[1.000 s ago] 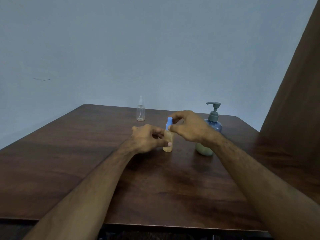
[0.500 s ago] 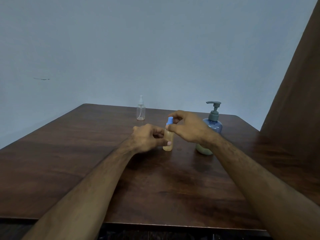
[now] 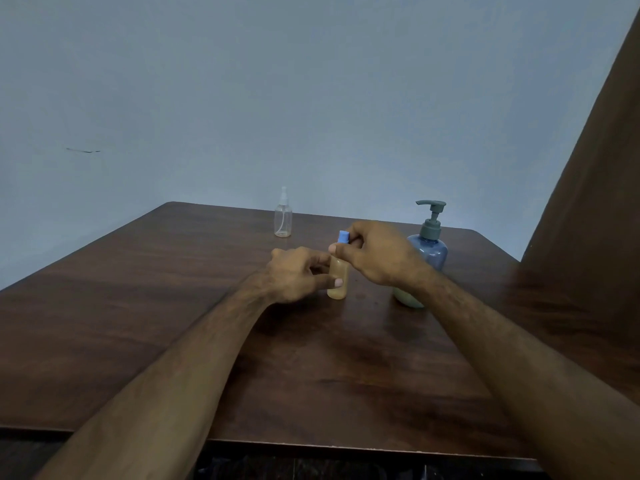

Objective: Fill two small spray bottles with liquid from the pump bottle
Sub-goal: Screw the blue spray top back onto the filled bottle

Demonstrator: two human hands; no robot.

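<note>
At the left of the scene, only the bare brown table point(image 3: 138, 306) is seen, with a pale wall behind it. Further right, near the far edge, a clear spray bottle point(image 3: 283, 216) is found standing upright, well apart from both hands; it looks empty, so it is judged to be very light and easy to tip over. It should be taken around the middle of its body, not by the thin nozzle.

Next, the left hand point(image 3: 298, 275) is seen near the table centre. Its fingers are closed around the body of the small amber bottle point(image 3: 338, 280), which stands upright on the table. This bottle appears filled with a yellowish liquid, so it is judged to be a little heavier and more stable, but the plastic wall is probably thin and can be squeezed in by a hard grip. If some liquid was spilled on it, the surface can be slippery.

Just above, the blue cap point(image 3: 343, 236) is pinched between the thumb and fingers of the right hand point(image 3: 377, 258). The cap is probably being screwed on, although this cannot be confirmed. A small, stiff part like this is best turned with the fingertips only.

At the right, the pump bottle point(image 3: 429, 251) stands upright, partly hidden behind the right wrist. Liquid is seen only near its bottom.
</note>
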